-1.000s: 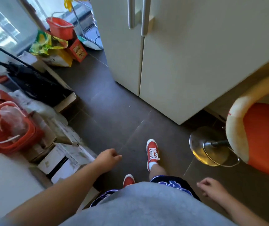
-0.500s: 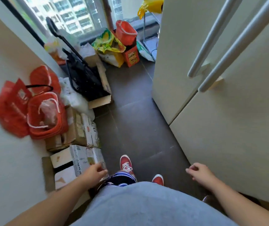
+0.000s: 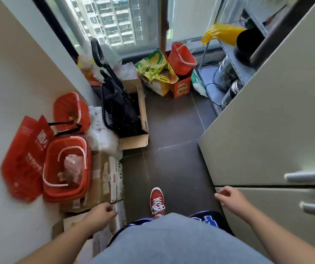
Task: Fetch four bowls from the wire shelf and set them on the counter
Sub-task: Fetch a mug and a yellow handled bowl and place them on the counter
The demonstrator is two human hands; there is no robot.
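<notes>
A: Where are the hands?
B: Both low and empty. The left hand (image 3: 100, 214) hangs with fingers loosely curled, over the boxes (image 3: 103, 180) by the left wall. The right hand (image 3: 231, 196) is half open, fingers apart, just beside the fridge (image 3: 267, 130) door, holding nothing
A: And the shelf?
B: The wire shelf (image 3: 236, 71) stands at the far right, past the fridge, near the window (image 3: 118, 20). Its tiers hold a black pot (image 3: 248, 44), something yellow (image 3: 221, 34) and some bottles; I cannot make out any bowls there, and no counter is in view
A: What lies between?
B: Dark floor (image 3: 171, 126), with one red shoe (image 3: 157, 201) planted on it. Along the left wall sit red baskets (image 3: 67, 164), a red bag (image 3: 25, 159) and a black cart (image 3: 120, 107) in a carton. By the window, a red bucket (image 3: 181, 58) rests on a small box, next to a yellow sack (image 3: 154, 67)
</notes>
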